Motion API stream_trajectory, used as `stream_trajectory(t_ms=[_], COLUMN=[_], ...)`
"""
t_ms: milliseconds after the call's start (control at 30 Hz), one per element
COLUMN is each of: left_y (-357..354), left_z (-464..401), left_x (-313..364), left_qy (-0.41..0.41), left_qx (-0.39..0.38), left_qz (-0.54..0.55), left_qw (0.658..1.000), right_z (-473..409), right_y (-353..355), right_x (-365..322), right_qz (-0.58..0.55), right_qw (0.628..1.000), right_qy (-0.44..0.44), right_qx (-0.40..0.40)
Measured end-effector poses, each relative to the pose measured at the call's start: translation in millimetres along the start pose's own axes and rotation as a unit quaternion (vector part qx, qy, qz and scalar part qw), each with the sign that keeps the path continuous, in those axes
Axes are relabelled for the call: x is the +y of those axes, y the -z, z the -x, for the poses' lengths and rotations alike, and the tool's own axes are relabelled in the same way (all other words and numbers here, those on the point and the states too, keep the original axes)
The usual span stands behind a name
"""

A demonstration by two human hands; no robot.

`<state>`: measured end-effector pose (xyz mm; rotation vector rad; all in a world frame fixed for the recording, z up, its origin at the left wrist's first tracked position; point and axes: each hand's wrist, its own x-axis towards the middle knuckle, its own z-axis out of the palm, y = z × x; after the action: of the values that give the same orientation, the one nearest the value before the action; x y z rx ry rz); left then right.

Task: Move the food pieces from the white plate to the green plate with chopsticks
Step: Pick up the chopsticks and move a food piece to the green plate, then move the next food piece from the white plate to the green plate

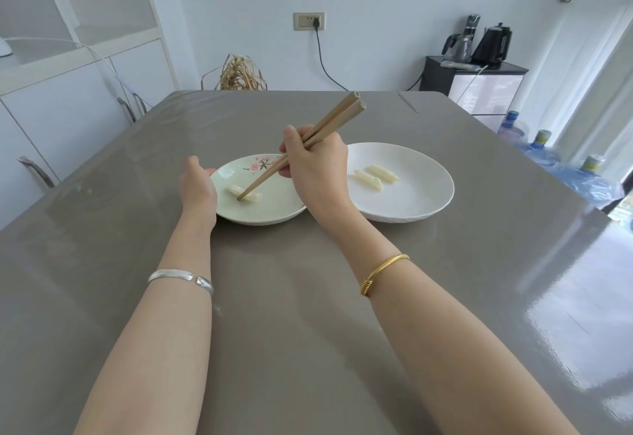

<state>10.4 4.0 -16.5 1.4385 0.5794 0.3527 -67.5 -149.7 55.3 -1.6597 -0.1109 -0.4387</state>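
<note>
One pale food piece (245, 193) in green plate (274, 208) between hands; two pieces (376, 177) on white plate (421, 194), right of both; chopsticks (301, 146) tips touching the lone piece.

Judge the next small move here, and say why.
Probably part the chopsticks and lift them clear: their tips are at a food piece already lying in the green plate, and two pieces wait on the white plate.

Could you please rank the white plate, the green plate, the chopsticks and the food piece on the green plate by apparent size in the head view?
1. white plate
2. green plate, slightly smaller, partly hidden by hands
3. chopsticks
4. food piece
</note>
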Motion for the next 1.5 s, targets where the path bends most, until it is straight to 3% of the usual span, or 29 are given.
stream_trajectory(t_ms=[233,467,967,1500], left_y=[1.1,1.5,0.7,0.5], left_z=[-0.6,-2.0,-2.3,1.4], left_x=[-0.1,-0.8,-1.6,-0.4], left_qy=[0.006,0.013,0.014,0.021], left_qx=[-0.004,-0.002,-0.002,0.001], left_qz=[-0.008,-0.011,-0.008,-0.008], left_qw=[1.0,1.0,1.0,1.0], right_z=[-0.7,-14.8,-29.8,-25.6], right_y=[8.0,43.1,124.2,137.7], right_x=[-5.7,-19.7,2.9,15.0], right_qz=[-0.019,-0.076,-0.005,0.026], right_qw=[1.0,0.994,0.977,0.974], right_qy=[0.0,0.01,-0.014,-0.038], right_qx=[0.011,0.071,0.212,0.22])
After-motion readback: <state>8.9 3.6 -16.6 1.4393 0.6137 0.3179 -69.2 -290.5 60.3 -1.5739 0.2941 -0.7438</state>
